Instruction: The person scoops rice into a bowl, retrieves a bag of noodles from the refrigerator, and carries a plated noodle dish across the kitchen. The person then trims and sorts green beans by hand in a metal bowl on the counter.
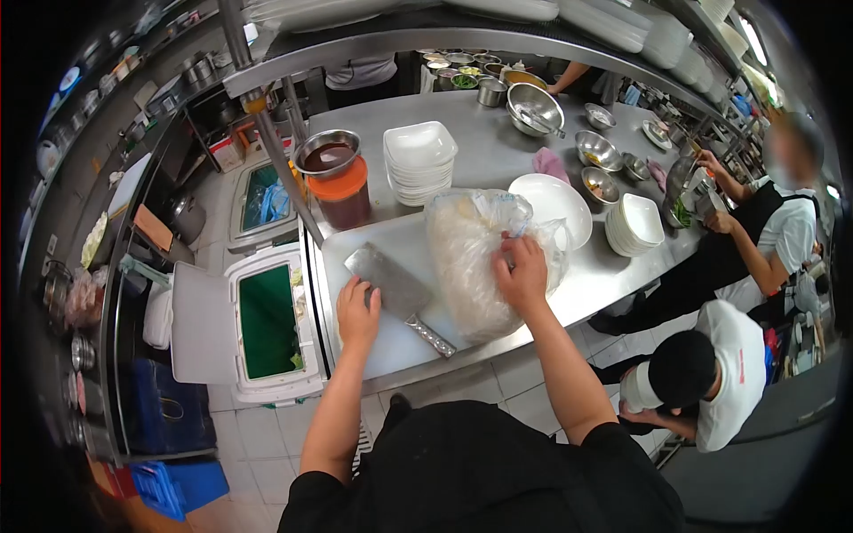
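Note:
On a white cutting board (400, 355) lies a cleaver (388, 277) with its metal handle toward the near edge. My left hand (358, 311) rests on the board beside the blade, its fingers apart and holding nothing. A large clear plastic bag (471, 266) with pale contents sits to the right of the cleaver. My right hand (521, 269) is on the bag's right side with its fingers bent; the fingertips touch the plastic, and a fold of it may be between them.
Stacked white bowls (419, 160), an orange-rimmed container (342, 191) and a white plate (553, 209) stand behind. An open bin (267, 320) is at left. Two people stand at right, one bent over (733, 373). A shelf (355, 53) hangs overhead.

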`<control>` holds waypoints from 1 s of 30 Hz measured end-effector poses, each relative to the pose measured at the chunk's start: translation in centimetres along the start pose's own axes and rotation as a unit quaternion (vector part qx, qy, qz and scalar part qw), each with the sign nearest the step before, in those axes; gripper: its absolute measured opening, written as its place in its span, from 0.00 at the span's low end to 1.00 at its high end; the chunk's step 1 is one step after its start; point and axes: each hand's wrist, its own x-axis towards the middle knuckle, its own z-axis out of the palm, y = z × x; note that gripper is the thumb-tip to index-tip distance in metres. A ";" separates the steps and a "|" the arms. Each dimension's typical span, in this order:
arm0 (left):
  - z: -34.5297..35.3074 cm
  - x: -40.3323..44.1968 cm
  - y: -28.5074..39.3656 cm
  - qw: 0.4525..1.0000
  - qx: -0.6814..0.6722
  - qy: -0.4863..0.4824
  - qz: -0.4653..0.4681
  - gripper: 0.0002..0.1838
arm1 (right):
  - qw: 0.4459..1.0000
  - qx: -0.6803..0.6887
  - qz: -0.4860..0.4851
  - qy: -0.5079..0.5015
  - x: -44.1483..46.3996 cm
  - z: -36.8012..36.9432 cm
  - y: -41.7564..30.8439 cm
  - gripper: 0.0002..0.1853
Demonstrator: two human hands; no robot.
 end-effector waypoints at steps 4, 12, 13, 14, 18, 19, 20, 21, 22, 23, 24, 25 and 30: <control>0.0 -0.2 -0.2 1.000 0.005 0.003 0.001 0.15 | 0.998 -0.005 -0.032 0.045 -0.1 0.1 -0.4 0.08; -0.3 -0.1 0.7 1.000 0.002 0.010 0.014 0.13 | 0.997 -0.004 -0.020 0.068 -0.2 -0.4 -0.2 0.07; -0.3 -0.1 0.7 1.000 0.004 0.014 0.015 0.13 | 0.998 -0.001 -0.016 0.064 -0.2 -0.4 -0.2 0.06; -0.3 -0.1 0.7 1.000 0.001 0.013 0.020 0.13 | 0.998 0.003 -0.012 0.060 -0.2 -0.5 -0.2 0.06; -0.2 -0.2 0.8 1.000 0.003 0.011 0.017 0.13 | 0.997 0.002 -0.012 0.070 -0.3 -0.5 -0.1 0.06; -0.1 -0.2 0.7 1.000 0.007 0.010 0.016 0.13 | 0.998 0.008 -0.010 0.066 -0.3 -0.5 0.0 0.06; -0.2 -0.2 0.9 1.000 0.004 0.007 0.022 0.13 | 0.998 0.013 -0.007 0.062 -0.3 -0.6 0.0 0.06; -0.3 -0.3 1.1 1.000 0.009 0.011 0.020 0.13 | 0.998 0.017 -0.011 0.066 -0.4 -0.7 0.0 0.06; -0.3 -0.3 1.2 1.000 0.013 0.014 0.018 0.14 | 0.997 0.013 -0.008 0.072 -0.4 -0.8 0.1 0.06; -0.2 -0.3 1.2 1.000 0.015 0.013 0.021 0.14 | 0.997 0.016 -0.011 0.076 -0.4 -0.8 0.1 0.06; -0.2 -0.3 1.2 1.000 0.012 0.010 0.027 0.14 | 0.997 0.020 -0.014 0.079 -0.4 -0.8 0.0 0.06; -0.2 -0.3 1.1 1.000 0.013 0.009 0.025 0.14 | 0.997 0.019 -0.008 0.077 -0.4 -0.8 0.0 0.06; 0.3 -0.4 0.8 1.000 0.017 0.000 0.015 0.14 | 0.996 0.017 -0.012 0.089 -0.4 -1.0 0.2 0.06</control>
